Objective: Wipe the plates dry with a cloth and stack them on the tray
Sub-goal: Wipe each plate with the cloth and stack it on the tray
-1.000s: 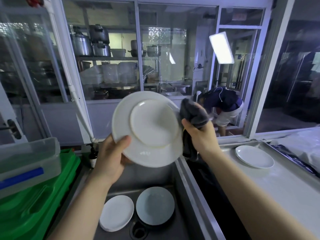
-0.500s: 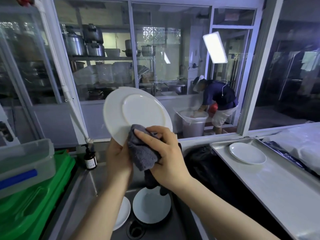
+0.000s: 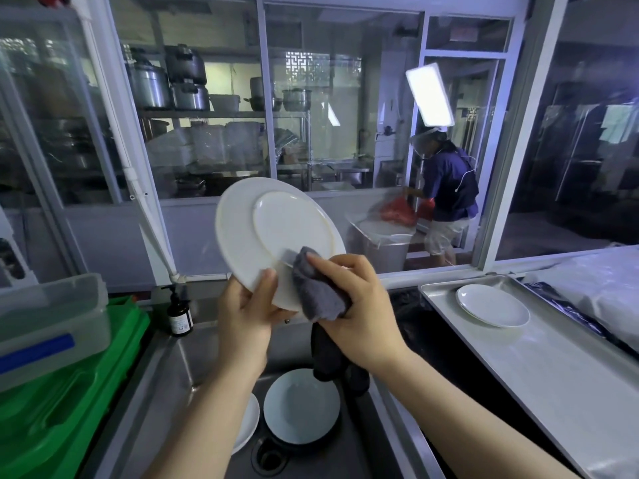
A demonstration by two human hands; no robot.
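My left hand (image 3: pixel 243 311) grips the lower rim of a white plate (image 3: pixel 273 233), held up tilted with its underside facing me. My right hand (image 3: pixel 359 305) holds a bunched grey cloth (image 3: pixel 316 288) and presses it on the plate's lower right part; the cloth's tail hangs down toward the sink. Two more white plates lie in the sink (image 3: pixel 166 382): one (image 3: pixel 301 406) near the drain, another (image 3: pixel 247 423) partly hidden by my left forearm. A single white plate (image 3: pixel 492 305) lies on the steel tray (image 3: pixel 539 368) at the right.
A brown pump bottle (image 3: pixel 179 311) stands at the sink's back left corner. Green crates (image 3: pixel 65 406) with a clear lidded box (image 3: pixel 48 323) fill the left side. Plastic-wrapped items (image 3: pixel 601 299) lie right of the tray. Behind the window a person (image 3: pixel 446 198) bends over a bin.
My right hand brought the cloth from the plate's right edge down onto its lower part, then shifted it slightly right. The plate has tilted a little. The person outside has straightened up.
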